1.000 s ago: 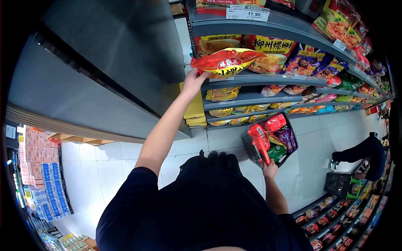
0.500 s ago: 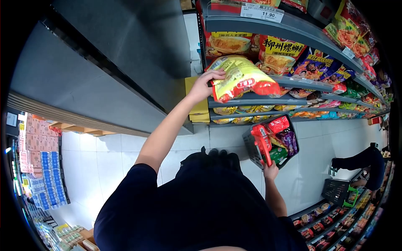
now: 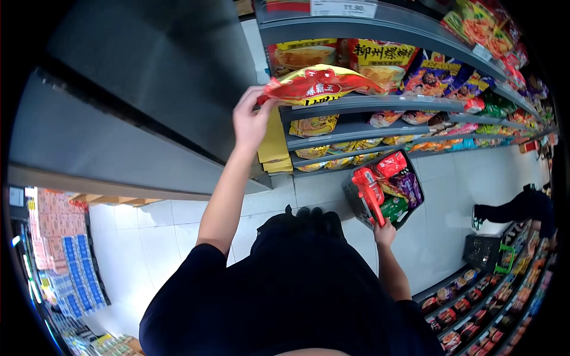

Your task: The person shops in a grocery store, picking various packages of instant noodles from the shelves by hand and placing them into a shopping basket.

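My left hand pinches one end of a yellow and red bag of instant noodles, held in front of the shelf with its red edge turned toward me. Low on the right, my right hand is closed round the red handle of a dark shopping basket. Inside the basket lie red packets, a purple packet and a green packet. Behind the held bag, similar yellow and red noodle bags stand on the shelf, beside purple ones.
Curved grey shelves of packets run along the front and right. A large dark panel stands at left, with yellow boxes by it. On the right, another person bends near a basket with a green handle. Pale tiles cover the floor.
My left hand has moved left and slightly up with the noodle bag, which has turned from its yellow face to its red edge. My right hand keeps the basket handle.
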Motion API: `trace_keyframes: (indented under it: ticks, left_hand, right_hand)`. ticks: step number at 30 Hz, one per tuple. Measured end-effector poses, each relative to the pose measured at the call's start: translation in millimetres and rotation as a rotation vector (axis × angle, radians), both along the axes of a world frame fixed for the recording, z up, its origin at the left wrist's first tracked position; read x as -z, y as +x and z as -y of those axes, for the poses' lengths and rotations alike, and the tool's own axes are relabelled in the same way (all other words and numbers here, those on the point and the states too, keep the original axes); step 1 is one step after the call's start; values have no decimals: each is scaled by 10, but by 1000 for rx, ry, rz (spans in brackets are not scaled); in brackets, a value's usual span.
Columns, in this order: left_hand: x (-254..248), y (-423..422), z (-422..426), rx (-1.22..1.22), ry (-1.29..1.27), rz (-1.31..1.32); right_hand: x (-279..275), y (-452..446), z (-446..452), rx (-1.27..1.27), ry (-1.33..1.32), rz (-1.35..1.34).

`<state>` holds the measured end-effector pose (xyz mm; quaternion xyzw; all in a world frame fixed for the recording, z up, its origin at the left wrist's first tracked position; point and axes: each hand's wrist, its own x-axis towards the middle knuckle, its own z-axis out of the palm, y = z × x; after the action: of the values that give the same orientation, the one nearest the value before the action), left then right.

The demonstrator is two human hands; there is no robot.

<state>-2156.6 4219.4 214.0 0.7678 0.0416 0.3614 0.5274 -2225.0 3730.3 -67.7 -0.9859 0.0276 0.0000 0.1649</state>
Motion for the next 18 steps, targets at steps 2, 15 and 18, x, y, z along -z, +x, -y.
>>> trace_keyframes:
  ticks: [2, 15, 18]
  left_hand:
    - [-340, -172, 91, 9, 305, 196]
    - [1386, -645, 1005, 319, -624, -739]
    - [1394, -623, 1406, 376, -784, -759]
  right_hand:
    - [-57, 6, -17, -10, -17, 7]
    - [-111, 36, -15, 12, 33, -44]
    - [-99, 39, 17, -1, 39, -40]
